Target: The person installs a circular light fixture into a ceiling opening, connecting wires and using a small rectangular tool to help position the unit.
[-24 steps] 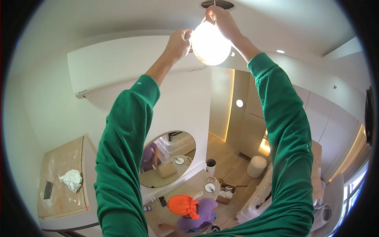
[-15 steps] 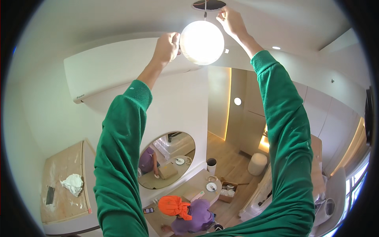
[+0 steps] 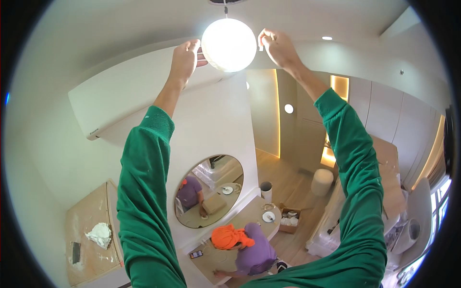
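Observation:
A glowing white globe lamp (image 3: 228, 45) hangs on a thin cord from a dark round ceiling hole (image 3: 227, 1). My left hand (image 3: 185, 62) is at the globe's left side with curled fingers against it, some fingertips showing below the thumb. Just right of the globe, apart from it, my right hand (image 3: 278, 50) has bent, closed fingers; what they hold, if anything, is too small to make out.
Below, a co-worker in purple with orange headwear (image 3: 254, 252) leans at a curved counter (image 3: 259, 206) beneath an oval mirror (image 3: 207, 189). Around are an air conditioner (image 3: 120, 96), a wooden board (image 3: 79, 225), an open box (image 3: 290, 221) and a stool (image 3: 321, 182).
My right hand has come down from the cord to beside the globe. My left hand and the globe appear further left in the view. The co-worker appears shifted right.

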`<action>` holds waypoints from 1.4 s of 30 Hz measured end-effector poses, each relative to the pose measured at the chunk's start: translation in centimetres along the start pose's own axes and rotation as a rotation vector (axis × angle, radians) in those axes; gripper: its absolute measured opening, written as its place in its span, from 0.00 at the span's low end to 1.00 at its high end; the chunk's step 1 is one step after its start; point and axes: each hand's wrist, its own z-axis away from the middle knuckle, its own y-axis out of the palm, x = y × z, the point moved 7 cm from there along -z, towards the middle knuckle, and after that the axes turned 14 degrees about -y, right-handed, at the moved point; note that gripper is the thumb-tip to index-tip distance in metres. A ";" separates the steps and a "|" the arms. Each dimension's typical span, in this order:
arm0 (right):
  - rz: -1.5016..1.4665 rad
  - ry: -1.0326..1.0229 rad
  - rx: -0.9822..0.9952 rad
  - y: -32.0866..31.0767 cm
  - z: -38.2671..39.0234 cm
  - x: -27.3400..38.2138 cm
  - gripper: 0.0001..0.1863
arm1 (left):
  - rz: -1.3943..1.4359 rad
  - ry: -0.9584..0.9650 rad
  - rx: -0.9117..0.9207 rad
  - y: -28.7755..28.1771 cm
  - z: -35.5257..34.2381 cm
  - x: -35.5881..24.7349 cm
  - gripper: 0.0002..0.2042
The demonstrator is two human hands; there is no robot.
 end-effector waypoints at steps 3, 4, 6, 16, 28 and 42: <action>-0.058 -0.032 -0.089 0.6 2.3 -1.5 0.11 | -0.002 -0.006 0.043 1.2 0.1 -0.4 0.22; -0.053 -0.046 -0.142 1.0 3.2 -2.0 0.14 | -0.006 -0.004 0.052 1.7 0.3 -0.5 0.22; -0.077 0.028 -0.140 1.4 4.6 -2.6 0.24 | -0.016 -0.003 0.065 2.4 0.6 -0.5 0.22; -0.046 0.017 -0.120 2.8 7.8 -2.9 0.25 | 0.030 -0.032 0.027 2.3 -0.8 1.2 0.22; -0.233 0.104 -0.128 2.3 8.8 -5.5 0.13 | 0.175 -0.151 0.047 2.0 -2.0 3.5 0.25; -0.069 0.133 -0.120 6.7 10.4 -9.1 0.14 | 0.265 -0.065 0.233 0.7 -2.7 6.3 0.25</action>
